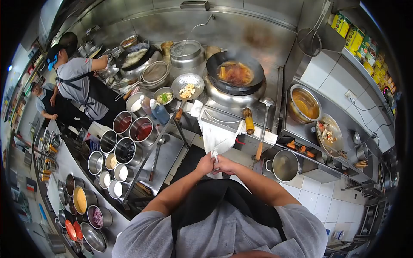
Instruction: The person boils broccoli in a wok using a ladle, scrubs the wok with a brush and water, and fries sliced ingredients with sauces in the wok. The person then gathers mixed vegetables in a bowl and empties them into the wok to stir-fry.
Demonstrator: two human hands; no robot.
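Note:
In front of my apron, my left hand [205,165] and my right hand [225,165] are closed close together on a white cloth [218,136]. The cloth is bunched where I grip it, and its upper part drapes over the front edge of the stove. Beyond it, a black wok [256,72] sits on the burner with brown, bubbling liquid and pieces of food inside. Right of the cloth, a bamboo brush [248,121] and a long-handled ladle [263,129] rest at the stove edge. On the left, a perforated skimmer [194,80] holds pale chopped pieces.
Several metal pots of sauces and seasonings [124,148] fill the rack at left. Two squeeze bottles [159,112] stand above them. At right are a metal bowl of amber liquid [305,103] and a pot [285,165]. A co-worker [79,79] stands at another wok.

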